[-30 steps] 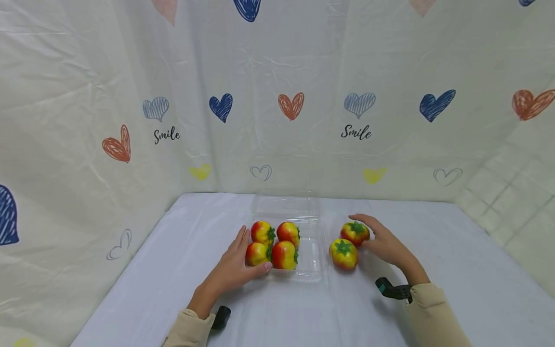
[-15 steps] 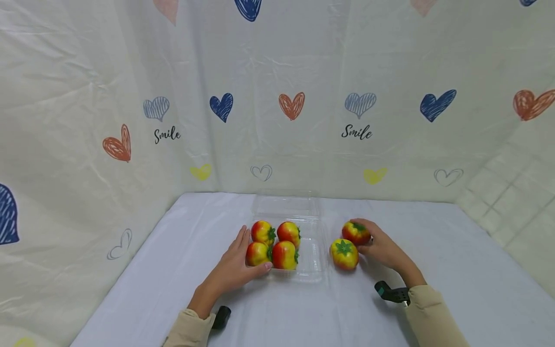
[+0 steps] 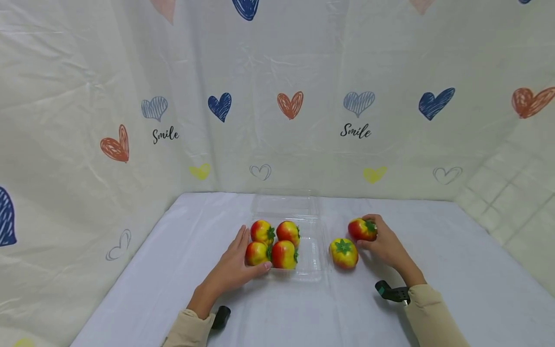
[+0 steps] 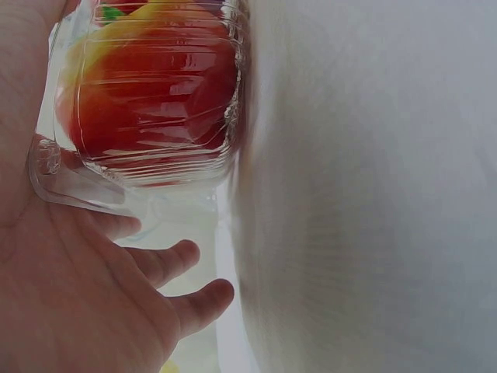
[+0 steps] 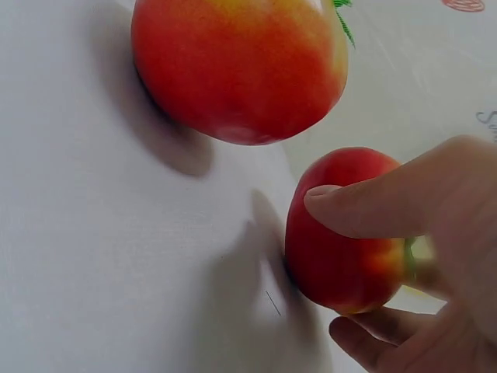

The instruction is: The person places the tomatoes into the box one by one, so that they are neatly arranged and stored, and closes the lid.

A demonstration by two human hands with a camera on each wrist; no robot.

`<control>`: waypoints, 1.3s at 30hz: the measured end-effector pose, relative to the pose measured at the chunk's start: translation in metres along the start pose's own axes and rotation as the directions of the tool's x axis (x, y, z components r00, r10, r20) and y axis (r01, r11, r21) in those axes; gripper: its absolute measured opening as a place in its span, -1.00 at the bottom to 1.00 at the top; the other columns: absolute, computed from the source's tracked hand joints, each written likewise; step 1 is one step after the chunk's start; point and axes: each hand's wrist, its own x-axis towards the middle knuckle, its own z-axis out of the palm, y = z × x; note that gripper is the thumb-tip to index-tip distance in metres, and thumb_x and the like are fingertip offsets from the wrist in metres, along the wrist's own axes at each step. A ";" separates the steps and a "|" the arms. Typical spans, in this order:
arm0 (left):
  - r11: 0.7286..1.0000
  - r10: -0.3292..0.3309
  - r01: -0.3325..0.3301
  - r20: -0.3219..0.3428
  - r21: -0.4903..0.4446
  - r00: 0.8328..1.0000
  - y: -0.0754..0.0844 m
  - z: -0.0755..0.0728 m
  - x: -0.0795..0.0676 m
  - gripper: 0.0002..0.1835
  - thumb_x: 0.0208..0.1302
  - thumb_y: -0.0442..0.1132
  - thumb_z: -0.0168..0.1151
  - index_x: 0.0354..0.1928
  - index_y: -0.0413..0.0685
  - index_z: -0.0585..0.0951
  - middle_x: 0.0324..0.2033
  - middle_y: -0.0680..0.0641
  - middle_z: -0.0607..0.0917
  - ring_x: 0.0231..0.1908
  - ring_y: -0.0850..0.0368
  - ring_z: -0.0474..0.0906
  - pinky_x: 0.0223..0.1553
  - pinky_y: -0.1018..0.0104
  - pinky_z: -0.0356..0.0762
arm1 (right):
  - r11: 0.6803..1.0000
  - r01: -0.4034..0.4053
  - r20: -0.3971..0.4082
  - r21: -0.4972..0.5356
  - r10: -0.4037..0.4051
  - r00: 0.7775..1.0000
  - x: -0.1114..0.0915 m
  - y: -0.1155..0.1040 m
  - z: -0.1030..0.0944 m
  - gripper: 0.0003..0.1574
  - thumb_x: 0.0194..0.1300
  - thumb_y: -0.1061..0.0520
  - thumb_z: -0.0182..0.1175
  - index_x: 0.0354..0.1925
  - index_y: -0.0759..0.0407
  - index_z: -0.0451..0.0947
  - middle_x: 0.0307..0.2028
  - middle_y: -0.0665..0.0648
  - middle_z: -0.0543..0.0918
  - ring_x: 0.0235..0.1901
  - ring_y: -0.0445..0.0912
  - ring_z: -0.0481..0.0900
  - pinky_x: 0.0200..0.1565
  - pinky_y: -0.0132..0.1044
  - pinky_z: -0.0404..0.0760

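My right hand (image 3: 386, 246) holds a red-and-yellow persimmon (image 3: 361, 229) with a green leafy top, now turned toward the palm. In the right wrist view the thumb lies along one side of that persimmon (image 5: 330, 264), with fingertips under the other. A second persimmon (image 3: 344, 255) sits on the table just in front, green top up. To its left, a clear plastic clamshell box (image 3: 311, 258) contains several more persimmons (image 3: 284, 255), lying on their sides. My left hand (image 3: 234, 267) rests against the box's left front corner, fingers extended along the side and thumb at the front rim.
The box's transparent lid (image 3: 285, 206) is folded back behind it. White cloth covers the table (image 3: 282, 318), and a curtain printed with hearts (image 3: 290, 144) hangs at its back edge. A dark wrist device (image 3: 392, 291) sits on the right wrist.
My right hand has closed round the farther persimmon, tipped it and drawn it slightly right, away from the other one. The left hand and box have stayed in place.
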 end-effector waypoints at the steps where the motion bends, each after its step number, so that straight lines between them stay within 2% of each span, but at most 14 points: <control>1: 1.000 0.001 -0.001 0.001 -0.001 1.000 0.000 0.000 0.000 0.35 0.21 0.50 0.33 0.73 -0.15 -0.07 0.73 -0.13 -0.15 0.66 -0.24 -0.09 0.54 -0.36 0.02 | 1.000 -0.004 -0.003 0.000 0.004 1.000 0.000 0.000 -0.001 -0.02 0.35 0.28 0.48 0.48 0.41 0.10 0.39 0.60 0.31 0.31 0.51 0.34 0.34 0.51 0.32; 4: 1.000 0.002 -0.002 0.002 -0.001 1.000 0.000 0.000 0.000 0.35 0.21 0.50 0.34 0.73 -0.16 -0.06 0.73 -0.13 -0.15 0.66 -0.24 -0.09 0.54 -0.36 0.02 | 1.000 -0.010 -0.019 0.002 0.010 1.000 0.000 -0.001 -0.003 0.03 0.36 0.25 0.47 0.53 0.40 0.06 0.42 0.61 0.25 0.34 0.53 0.30 0.33 0.53 0.31; 9: 1.000 0.003 -0.003 0.000 0.007 1.000 0.000 0.000 0.000 0.35 0.21 0.51 0.33 0.73 -0.16 -0.07 0.73 -0.13 -0.16 0.66 -0.24 -0.09 0.54 -0.36 0.01 | 1.000 0.022 -0.057 0.018 -0.020 0.998 0.001 -0.008 -0.007 0.12 0.40 0.22 0.42 0.67 0.26 0.00 0.47 0.61 0.19 0.38 0.53 0.25 0.30 0.53 0.36; 15: 1.000 0.011 -0.011 -0.004 0.007 1.000 0.000 0.000 -0.001 0.34 0.22 0.50 0.33 0.73 -0.18 -0.06 0.72 -0.14 -0.14 0.66 -0.24 -0.09 0.54 -0.35 0.03 | 0.994 0.089 -0.070 0.068 -0.084 0.994 0.000 -0.029 -0.012 0.00 0.45 0.21 0.39 0.65 0.24 0.11 0.47 0.55 0.21 0.39 0.47 0.25 0.29 0.47 0.43; 24: 1.000 0.008 -0.008 -0.003 -0.001 1.000 -0.001 0.000 0.000 0.34 0.22 0.50 0.33 0.73 -0.16 -0.06 0.73 -0.13 -0.15 0.66 -0.24 -0.09 0.54 -0.35 0.02 | 0.985 0.095 -0.064 0.145 -0.087 0.994 -0.002 -0.061 -0.012 0.04 0.44 0.03 0.45 0.61 0.18 0.10 0.45 0.45 0.35 0.32 0.41 0.45 0.19 0.31 0.63; 33: 1.000 0.017 -0.017 -0.002 -0.001 1.000 -0.001 0.000 0.000 0.34 0.22 0.50 0.33 0.73 -0.18 -0.06 0.72 -0.14 -0.15 0.66 -0.23 -0.10 0.55 -0.33 0.02 | 0.965 0.060 -0.008 0.255 -0.059 0.998 -0.003 -0.085 0.008 0.01 0.39 -0.03 0.47 0.49 0.24 0.10 0.38 0.45 0.48 0.29 0.35 0.48 0.16 0.20 0.68; 39: 1.000 0.016 -0.016 -0.002 -0.002 1.000 0.000 0.000 0.000 0.33 0.23 0.50 0.32 0.73 -0.17 -0.05 0.72 -0.13 -0.14 0.66 -0.24 -0.09 0.54 -0.34 0.04 | 0.976 0.064 0.017 0.209 -0.069 0.997 -0.002 -0.093 0.028 -0.04 0.37 -0.07 0.48 0.44 0.25 0.18 0.35 0.39 0.51 0.29 0.29 0.47 0.19 0.21 0.65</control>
